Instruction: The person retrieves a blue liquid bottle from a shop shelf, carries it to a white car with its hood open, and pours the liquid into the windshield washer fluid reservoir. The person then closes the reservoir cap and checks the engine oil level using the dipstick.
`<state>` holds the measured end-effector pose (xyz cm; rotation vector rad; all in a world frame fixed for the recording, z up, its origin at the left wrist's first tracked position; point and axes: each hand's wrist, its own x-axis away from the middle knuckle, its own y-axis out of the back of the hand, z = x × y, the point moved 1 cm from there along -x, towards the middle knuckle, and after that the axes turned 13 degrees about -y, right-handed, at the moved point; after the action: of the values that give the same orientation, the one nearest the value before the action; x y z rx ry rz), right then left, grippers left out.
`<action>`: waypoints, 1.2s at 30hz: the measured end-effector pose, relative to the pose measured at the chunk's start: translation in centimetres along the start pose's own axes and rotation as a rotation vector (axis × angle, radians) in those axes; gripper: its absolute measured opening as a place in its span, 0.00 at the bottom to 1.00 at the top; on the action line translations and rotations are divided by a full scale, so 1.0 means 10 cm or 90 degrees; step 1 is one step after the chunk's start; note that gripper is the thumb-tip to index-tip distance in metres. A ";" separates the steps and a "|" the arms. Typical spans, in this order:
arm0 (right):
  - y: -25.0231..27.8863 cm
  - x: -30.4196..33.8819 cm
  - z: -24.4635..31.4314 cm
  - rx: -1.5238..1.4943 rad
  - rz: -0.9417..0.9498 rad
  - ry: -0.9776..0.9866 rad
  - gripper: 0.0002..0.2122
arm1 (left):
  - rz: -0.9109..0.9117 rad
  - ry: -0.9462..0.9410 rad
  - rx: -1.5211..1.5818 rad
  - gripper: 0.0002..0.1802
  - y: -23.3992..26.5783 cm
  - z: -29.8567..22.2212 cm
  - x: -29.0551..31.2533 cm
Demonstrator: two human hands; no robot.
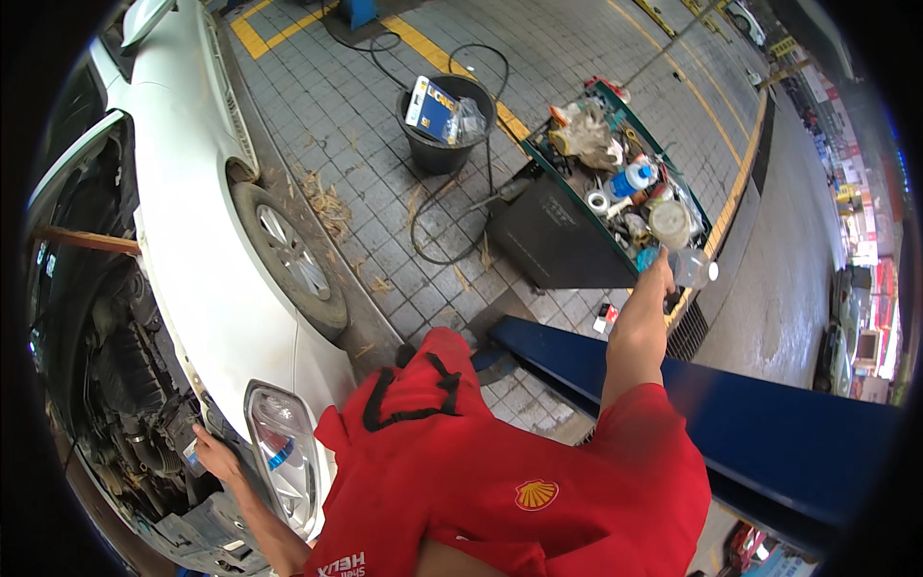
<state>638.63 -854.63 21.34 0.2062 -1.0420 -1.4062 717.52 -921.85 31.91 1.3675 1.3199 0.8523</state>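
My right arm reaches out over the edge of a dark tool cart (553, 231). My right hand (657, 276) is closed round a clear plastic bottle (691, 268) with a white cap, held tilted at the cart's near corner. A round, cloudy plastic tub (670, 223) lies just beyond it among the cart's clutter. On the other side, my left hand (217, 456) is over the front of the open engine bay (130, 375), behind the headlight (282, 433) of a white car. Its fingers close on a small pale and blue thing, too hidden to name.
A black bucket (440, 154) with a blue-and-white box (433, 111) in it stands on the tiles, a black hose (418, 236) curling beside it. The car's front wheel (288, 255) is close by. A blue steel beam (711, 413) lies below my right arm.
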 end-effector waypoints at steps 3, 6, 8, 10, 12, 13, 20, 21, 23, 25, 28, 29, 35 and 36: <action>-0.06 0.11 -0.04 -0.052 0.027 -0.184 0.51 | -0.002 0.012 -0.018 0.45 0.00 -0.03 0.02; -0.26 0.16 -0.12 -0.085 0.000 -0.170 0.41 | -0.012 0.020 -0.034 0.44 0.01 -0.10 0.06; -0.52 0.25 -0.21 -0.113 0.119 -0.036 0.30 | -0.045 0.031 -0.057 0.44 -0.01 -0.14 0.08; -0.89 0.53 -0.37 -0.125 0.396 0.175 0.19 | -0.103 -0.006 -0.085 0.41 -0.09 -0.16 0.09; -1.25 1.04 -0.59 -0.090 0.655 0.402 0.17 | -0.140 -0.105 -0.089 0.25 -0.15 -0.15 0.09; -1.39 1.34 -0.67 -0.016 0.697 0.580 0.21 | -0.143 -0.160 -0.263 0.18 -0.14 -0.17 0.10; -2.13 2.32 -0.37 0.414 0.133 1.165 0.43 | -0.183 0.043 -0.119 0.32 -0.06 -0.48 0.13; -2.17 2.35 -0.34 0.452 0.101 1.211 0.43 | -0.193 0.046 -0.124 0.32 -0.06 -0.49 0.14; -2.16 2.40 -0.28 0.561 0.049 1.248 0.32 | -0.201 0.033 -0.121 0.32 -0.06 -0.50 0.15; -2.09 2.43 -0.17 0.536 0.221 1.278 0.27 | -0.206 0.034 -0.125 0.32 -0.07 -0.48 0.16; -1.99 2.39 0.04 0.426 0.166 1.252 0.20 | -0.213 0.022 -0.124 0.32 -0.08 -0.48 0.16; -1.92 2.39 0.11 0.363 0.099 1.226 0.19 | -0.224 0.013 -0.122 0.31 -0.07 -0.48 0.15; -0.75 2.96 0.45 0.065 0.073 1.012 0.18 | -0.234 -0.002 -0.098 0.31 -0.03 -0.52 0.15; -0.54 3.11 0.42 0.028 0.123 1.000 0.20 | -0.237 -0.007 -0.104 0.30 -0.03 -0.53 0.16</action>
<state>626.55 -880.88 34.59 1.0031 0.2305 -0.6486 712.67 -919.38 32.66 0.9584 1.4065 0.6798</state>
